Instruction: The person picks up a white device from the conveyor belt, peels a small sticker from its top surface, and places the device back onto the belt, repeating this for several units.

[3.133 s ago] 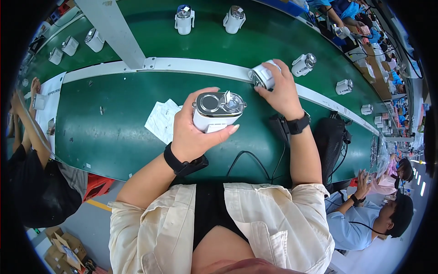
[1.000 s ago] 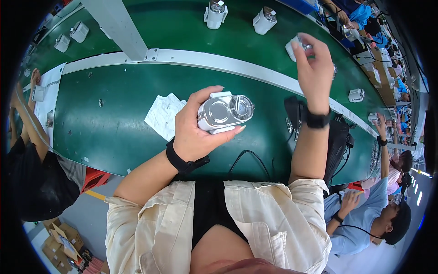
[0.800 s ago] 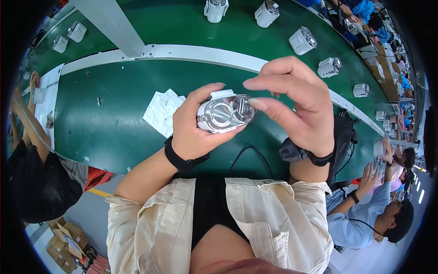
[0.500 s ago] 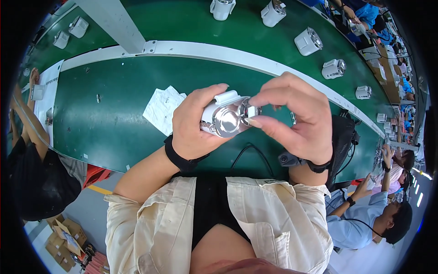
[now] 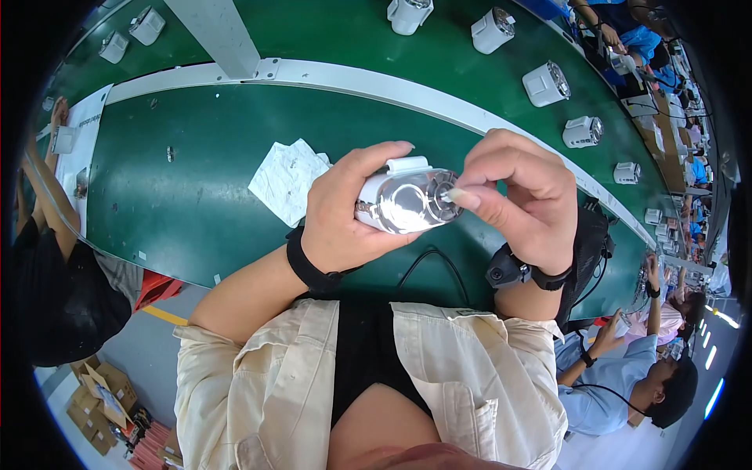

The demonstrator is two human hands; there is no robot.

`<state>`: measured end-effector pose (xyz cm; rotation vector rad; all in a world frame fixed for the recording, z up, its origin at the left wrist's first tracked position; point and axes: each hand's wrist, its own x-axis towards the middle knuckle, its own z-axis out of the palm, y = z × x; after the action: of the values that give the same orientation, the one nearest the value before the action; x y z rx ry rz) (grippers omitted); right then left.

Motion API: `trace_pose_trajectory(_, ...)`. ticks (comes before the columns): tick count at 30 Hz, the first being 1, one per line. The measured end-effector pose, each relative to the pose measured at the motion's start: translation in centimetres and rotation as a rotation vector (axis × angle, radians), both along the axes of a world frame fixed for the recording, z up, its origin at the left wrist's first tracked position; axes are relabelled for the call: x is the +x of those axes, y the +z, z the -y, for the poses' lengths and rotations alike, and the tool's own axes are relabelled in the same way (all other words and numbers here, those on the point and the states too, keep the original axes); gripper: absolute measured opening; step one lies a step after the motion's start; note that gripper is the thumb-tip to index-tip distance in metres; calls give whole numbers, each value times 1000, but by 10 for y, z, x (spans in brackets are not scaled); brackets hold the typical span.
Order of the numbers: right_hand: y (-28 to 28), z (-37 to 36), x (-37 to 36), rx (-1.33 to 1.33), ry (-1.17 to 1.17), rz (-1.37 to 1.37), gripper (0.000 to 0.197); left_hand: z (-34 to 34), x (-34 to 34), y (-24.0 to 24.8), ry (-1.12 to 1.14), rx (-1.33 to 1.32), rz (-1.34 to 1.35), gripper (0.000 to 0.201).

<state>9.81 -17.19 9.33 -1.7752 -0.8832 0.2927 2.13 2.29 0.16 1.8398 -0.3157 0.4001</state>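
Your left hand (image 5: 337, 207) clamps the white chrome-topped device (image 5: 392, 205) above the tabletop (image 5: 196, 211), short of its far-edge rail (image 5: 345, 82); your right hand's (image 5: 523, 200) thumb reaches its round fitting (image 5: 441, 194), grip unclear. A crumpled sheet (image 5: 287, 182) lies left.

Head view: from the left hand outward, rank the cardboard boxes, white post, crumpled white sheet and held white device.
1. White device: in the left hand.
2. Crumpled white sheet: just left of it.
3. White post: upper left.
4. Cardboard boxes: lower left, farthest.
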Motion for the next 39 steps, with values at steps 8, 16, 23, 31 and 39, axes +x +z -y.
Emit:
trace_pose_trajectory(8, 1, -13, -17, -1, -204, -122, 6, 4, 2, -1, 87, -19, 17, 76)
trace_pose_trajectory(16, -7, -19, -18, -46, -241, 282, 4, 4, 5, -3, 214, 153, 193, 73)
trace_pose_trajectory(23, -11, -28, -25, -99, -259, 660, 10, 4, 4, -7, 303, 151, 232, 69)
trace_pose_trajectory(31, -19, -25, -23, -68, -276, 627, 25, -4, 6, -6, 289, 116, 309, 71)
trace_pose_trajectory(39, -43, -33, 2, 421, 309, -802, 58, -2, 7, -13, 225, 19, 371, 62)
